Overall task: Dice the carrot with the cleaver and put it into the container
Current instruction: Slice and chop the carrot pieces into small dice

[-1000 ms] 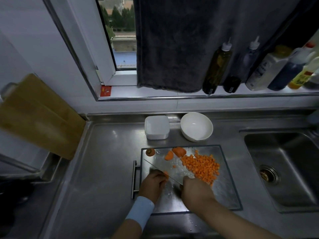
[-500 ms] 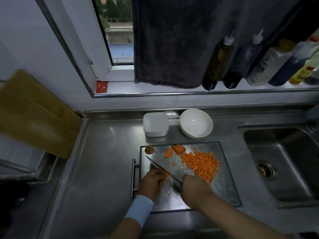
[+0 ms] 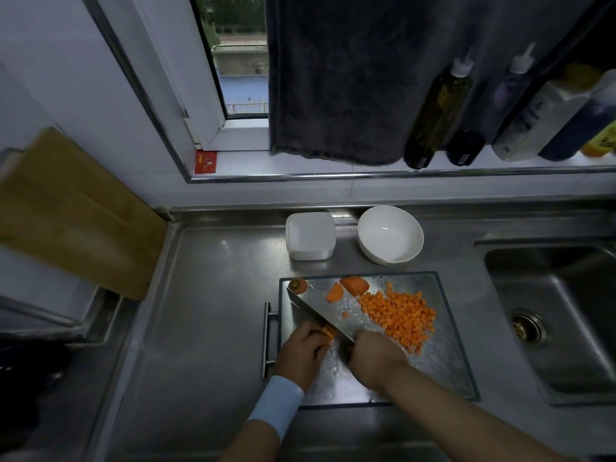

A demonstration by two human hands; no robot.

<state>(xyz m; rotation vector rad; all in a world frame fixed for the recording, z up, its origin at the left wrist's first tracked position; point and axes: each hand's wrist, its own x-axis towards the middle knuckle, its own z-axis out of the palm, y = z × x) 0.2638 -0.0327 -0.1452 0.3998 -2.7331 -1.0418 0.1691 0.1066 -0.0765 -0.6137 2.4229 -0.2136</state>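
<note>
Many dice (image 3: 400, 315) are lying mid-board (image 3: 443, 361) while the left hand (image 3: 301, 350) is pinning carrot (image 3: 329, 333) under curled fingers near its left edge, the right hand (image 3: 375, 356) gripping the cleaver (image 3: 316, 315), the container (image 3: 310, 235) sitting at the worktop's (image 3: 216, 295) back edge.

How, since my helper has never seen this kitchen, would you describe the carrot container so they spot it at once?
On the steel counter, look just behind the metal cutting board, toward the window. Two white empty vessels sit there side by side; the container is the left one, square with rounded corners, unlike the round bowl on its right.
</note>
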